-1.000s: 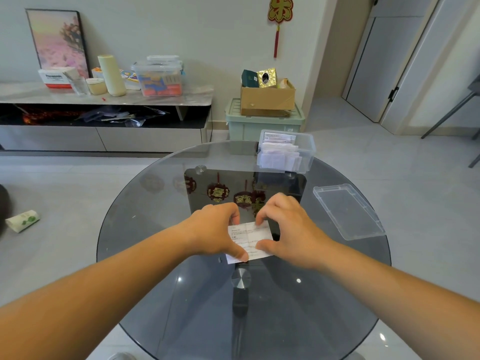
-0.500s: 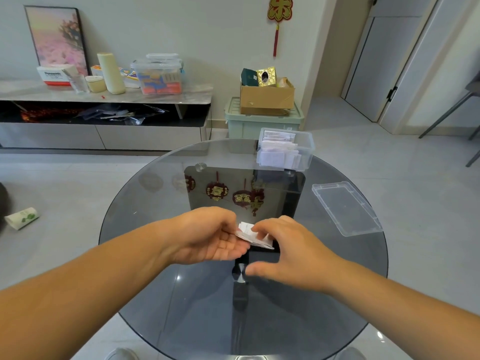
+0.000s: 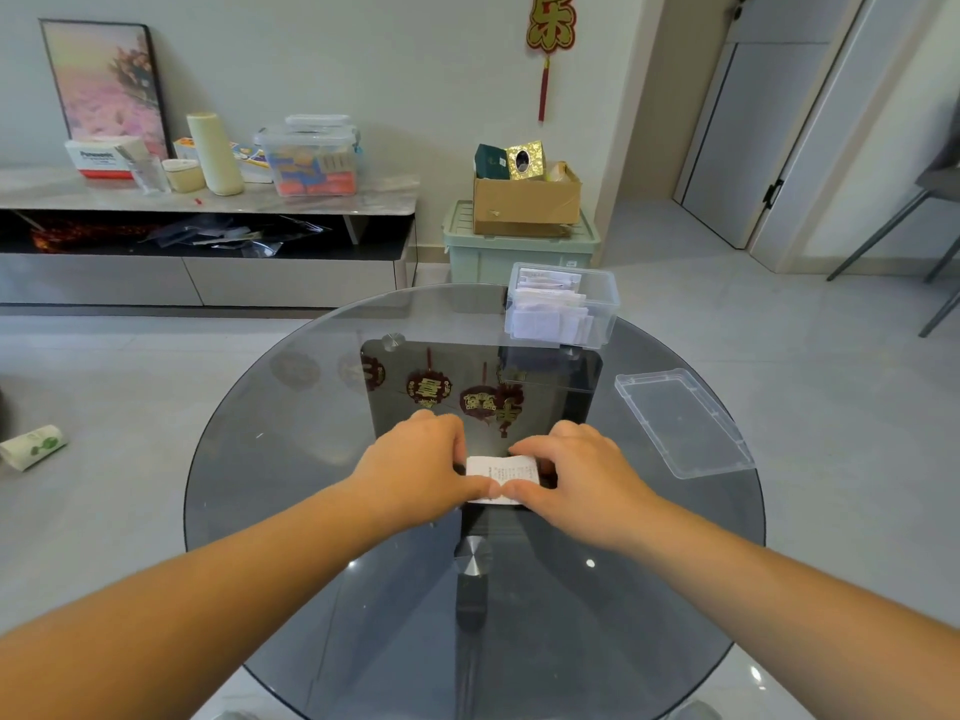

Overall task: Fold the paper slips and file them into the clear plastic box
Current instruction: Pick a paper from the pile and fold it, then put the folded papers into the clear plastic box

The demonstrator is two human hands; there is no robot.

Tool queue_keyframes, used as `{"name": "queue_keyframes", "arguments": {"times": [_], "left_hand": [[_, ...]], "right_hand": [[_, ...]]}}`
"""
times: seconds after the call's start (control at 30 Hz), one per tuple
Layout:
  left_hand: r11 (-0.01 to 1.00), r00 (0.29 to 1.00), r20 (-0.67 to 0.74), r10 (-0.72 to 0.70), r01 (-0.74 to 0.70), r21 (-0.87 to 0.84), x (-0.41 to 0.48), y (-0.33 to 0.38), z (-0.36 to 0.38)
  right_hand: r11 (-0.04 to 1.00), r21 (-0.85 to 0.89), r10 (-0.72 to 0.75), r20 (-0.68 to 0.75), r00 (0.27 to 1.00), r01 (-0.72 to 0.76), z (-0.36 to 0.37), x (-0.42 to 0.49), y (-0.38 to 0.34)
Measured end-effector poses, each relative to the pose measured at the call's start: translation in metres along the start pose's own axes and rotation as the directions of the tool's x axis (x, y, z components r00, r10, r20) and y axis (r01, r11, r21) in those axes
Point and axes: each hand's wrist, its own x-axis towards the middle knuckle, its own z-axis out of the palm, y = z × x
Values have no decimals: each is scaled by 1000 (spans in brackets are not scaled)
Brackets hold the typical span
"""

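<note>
Pinching the paper slip (image 3: 501, 472) at both ends, low over the middle of the glass table (image 3: 291, 459), with the left hand (image 3: 415, 470) closed on the slip's left end and the right hand (image 3: 576, 480) curled over its right end, thumbs nearly meeting along the near edge. Lying with the long axis running left to right between the two grips, printed face up; cannot tell whether flat on the glass or just off it. Probably mid-fold, judging by the compact shape, though hard to be sure. Standing well beyond the slip, away and a little to the right: the clear plastic box (image 3: 608, 304), open-topped and holding upright slips, with its lid (image 3: 683, 420) flat on the table further right. Nearer to the right hand, then, so likely a forward reach on that side for the filing, once the crease is pressed down.
</note>
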Motion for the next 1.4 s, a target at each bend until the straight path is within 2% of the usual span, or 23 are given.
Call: {"name": "queue_keyframes", "arguments": {"times": [0.17, 0.37, 0.47, 0.7, 0.9, 1.1, 1.23, 1.33, 1.4], "left_hand": [[997, 994, 108, 34, -26, -78, 7, 3, -4], [987, 980, 195, 32, 0, -163, 10, 7, -8], [975, 976, 218, 26, 23, -220, 11, 7, -6], [983, 985, 171, 14, 18, -184, 9, 11, -1], [964, 980, 122, 155, -123, -234, 0, 13, -6], [953, 976, 37, 214, -200, -227, 12, 21, -12], [962, 969, 49, 243, -235, -139, 41, 29, -25], [955, 961, -26, 274, -275, -112, 76, 39, -41], [942, 939, -144, 313, -326, -77, 105, 46, -53]], "right_hand": [[999, 50, 10, 89, 996, -15, -5, 4, 7], [971, -206, -95, 139, 986, 123, -12, -1, 14], [964, -227, -110, 130, 985, 137, -12, -3, 14], [990, -102, -83, 137, 987, 98, -12, -2, 13], [984, 127, -139, 102, 985, 125, -17, -3, 7], [947, 319, -66, 65, 996, 42, -31, 10, 8], [962, 274, -31, 131, 991, -6, -49, 32, 15], [978, 206, 22, 61, 998, -34, -72, 58, 26], [988, 151, 31, -40, 999, -25, -94, 80, 35]]}}
